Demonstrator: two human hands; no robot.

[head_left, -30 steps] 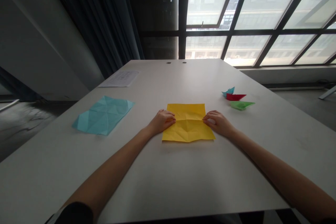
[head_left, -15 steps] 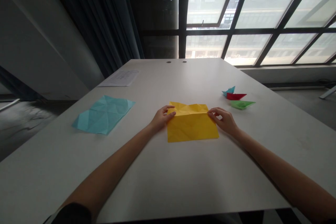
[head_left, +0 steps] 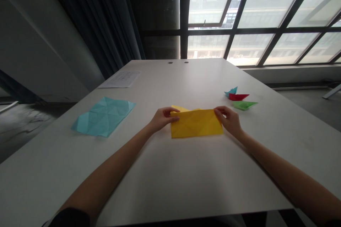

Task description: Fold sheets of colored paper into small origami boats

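Note:
Between my hands is a sheet of yellow paper (head_left: 197, 124), bent along a crease that runs across its upper part. Its near portion faces me as a flat band, and a crumpled far flap shows behind the crease. My left hand (head_left: 163, 119) pinches the sheet at the upper left corner, thumb in front. At the upper right corner my right hand (head_left: 229, 120) grips the crease between thumb and fingers. Whether the sheet's lower edge touches the table cannot be made out.
A creased light blue paper sheet (head_left: 105, 116) lies on the white table (head_left: 160, 177) to the left. Small folded paper boats, blue (head_left: 231, 92), red (head_left: 239, 97) and green (head_left: 244, 105), stand at the right. A printed page (head_left: 121, 79) lies at the far left.
The yellow paper has bent further at the crease, so its far part is now mostly hidden. My right hand has risen slightly with its corner; the near edge sits a little higher.

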